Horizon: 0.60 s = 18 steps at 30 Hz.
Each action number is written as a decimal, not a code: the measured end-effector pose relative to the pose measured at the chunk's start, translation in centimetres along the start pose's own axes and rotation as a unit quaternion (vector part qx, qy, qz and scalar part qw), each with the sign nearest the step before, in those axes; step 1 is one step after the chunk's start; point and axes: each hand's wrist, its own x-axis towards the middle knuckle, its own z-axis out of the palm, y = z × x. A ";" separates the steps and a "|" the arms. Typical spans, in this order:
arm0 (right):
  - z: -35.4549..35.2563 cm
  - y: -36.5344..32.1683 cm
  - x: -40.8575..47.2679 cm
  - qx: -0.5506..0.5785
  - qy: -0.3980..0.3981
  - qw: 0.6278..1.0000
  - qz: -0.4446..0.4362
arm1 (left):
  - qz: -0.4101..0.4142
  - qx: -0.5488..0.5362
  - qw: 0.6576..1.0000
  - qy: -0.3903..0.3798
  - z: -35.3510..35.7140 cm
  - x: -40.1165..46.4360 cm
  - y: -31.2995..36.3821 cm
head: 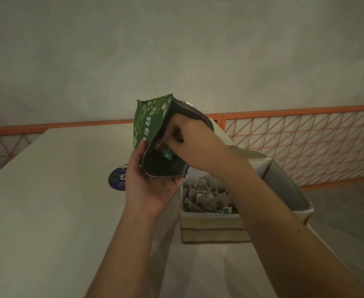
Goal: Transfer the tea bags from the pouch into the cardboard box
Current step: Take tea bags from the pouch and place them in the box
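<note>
Above the table's right part, the left hand [148, 186] grips the green pouch [155, 134] from below, its mouth tilted toward the person. The right hand [189, 138] reaches into this mouth, fingers curled around a tea bag [167, 155], it seems. The cardboard box [215, 229], already holding many bags, stands just below and right of the pouch, nearer the right hand, so I judge the move goes downward.

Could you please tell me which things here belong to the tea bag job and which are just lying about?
Job:
- green pouch, held by left hand
- right hand, reaching into the pouch
- cardboard box
- tea bags in the box

Lying about:
- round blue label on the table
</note>
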 end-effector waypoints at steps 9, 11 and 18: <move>-4.0 1.5 -6.7 0.232 0.189 0.951 0.076 | -0.009 -0.007 0.999 -0.037 -0.2 0.2 0.1; -3.9 3.0 -7.9 0.201 0.178 0.957 0.113 | -0.012 -0.013 0.999 -0.040 -0.3 0.3 0.0; -2.8 6.4 -10.1 0.119 0.157 0.958 0.210 | -0.011 -0.020 0.999 -0.035 -0.3 0.3 -0.2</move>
